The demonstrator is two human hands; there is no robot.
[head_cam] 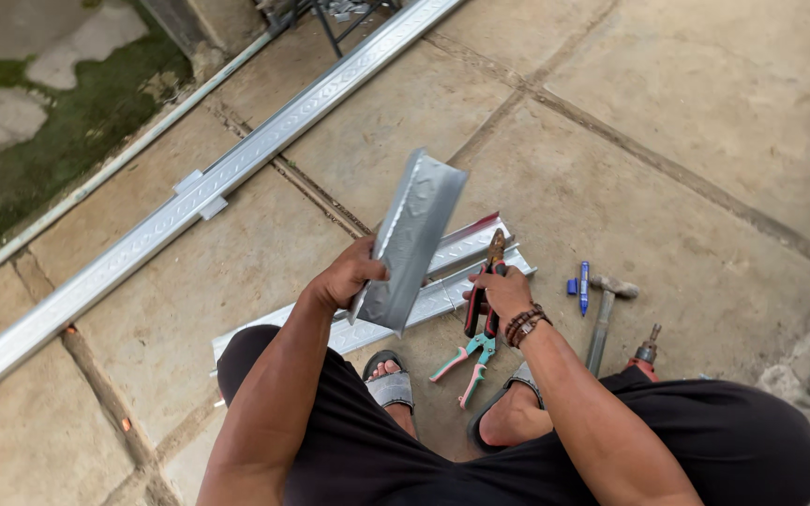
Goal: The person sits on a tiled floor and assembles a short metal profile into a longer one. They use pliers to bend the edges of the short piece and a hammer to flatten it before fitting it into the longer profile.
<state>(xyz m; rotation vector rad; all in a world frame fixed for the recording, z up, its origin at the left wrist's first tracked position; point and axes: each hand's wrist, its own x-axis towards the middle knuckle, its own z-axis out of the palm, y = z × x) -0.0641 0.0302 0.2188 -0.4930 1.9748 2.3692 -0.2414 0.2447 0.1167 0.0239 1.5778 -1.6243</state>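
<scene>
Galvanised offcut (412, 242) upright in left hand (349, 275), right hand (502, 290) round snips (478, 323) above channel's (457, 248) edge.

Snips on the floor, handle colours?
Tin snips: red grips up top, one teal and one pink handle below. Head view.

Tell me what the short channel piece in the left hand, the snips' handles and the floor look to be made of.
Short channel piece, held by the left hand: thin sheet metal, probably galvanised steel, judging by its dull silver sheen and embossed pattern.
Snips, under the right hand: handles look plastic or rubber coated, red and green, matte.
Floor: concrete slabs, rough, stained, with joints.
</scene>
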